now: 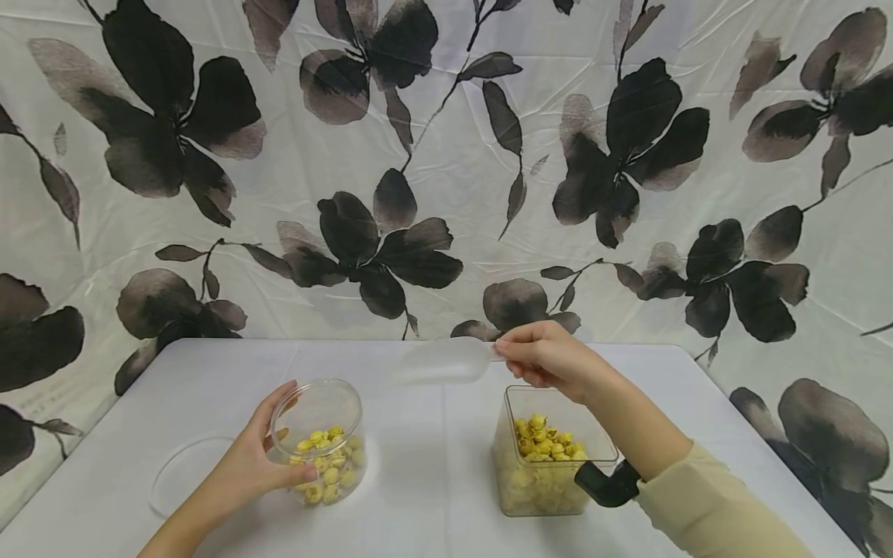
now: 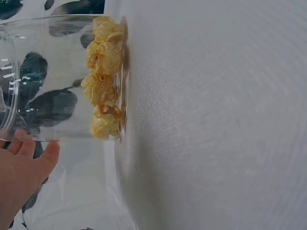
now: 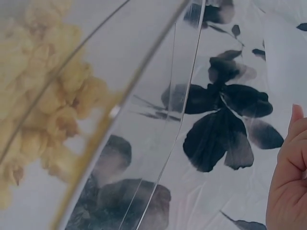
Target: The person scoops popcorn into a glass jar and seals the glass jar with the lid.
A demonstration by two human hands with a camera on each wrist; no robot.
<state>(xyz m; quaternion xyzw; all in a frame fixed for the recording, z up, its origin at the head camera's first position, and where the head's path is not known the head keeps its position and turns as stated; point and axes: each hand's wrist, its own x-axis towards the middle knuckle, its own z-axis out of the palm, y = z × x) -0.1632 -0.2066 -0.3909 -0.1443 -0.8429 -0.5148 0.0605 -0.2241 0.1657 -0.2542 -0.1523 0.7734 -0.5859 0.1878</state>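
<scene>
White cloth printed with large dark flowers hangs behind a pale table (image 1: 432, 480). On the left of the table lies a clear round lid (image 1: 183, 473), flat and just beside the left forearm. Next comes the left hand (image 1: 254, 457), its fingers and thumb curled around the side of a clear round jar (image 1: 322, 438) that stands upright with yellow popcorn (image 1: 328, 465) in its lower part. Above the table's middle, a clear plastic scoop (image 1: 446, 360) is held level; it looks empty, though its clear plastic makes that hard to judge. The right hand (image 1: 547, 360) pinches the scoop's handle between thumb and curled fingers, hovering over the back rim of a clear square container (image 1: 551, 453). That container stands well apart from the jar and holds more popcorn. A black wrist camera (image 1: 605, 482) sits against the cream sleeve (image 1: 711, 508).
</scene>
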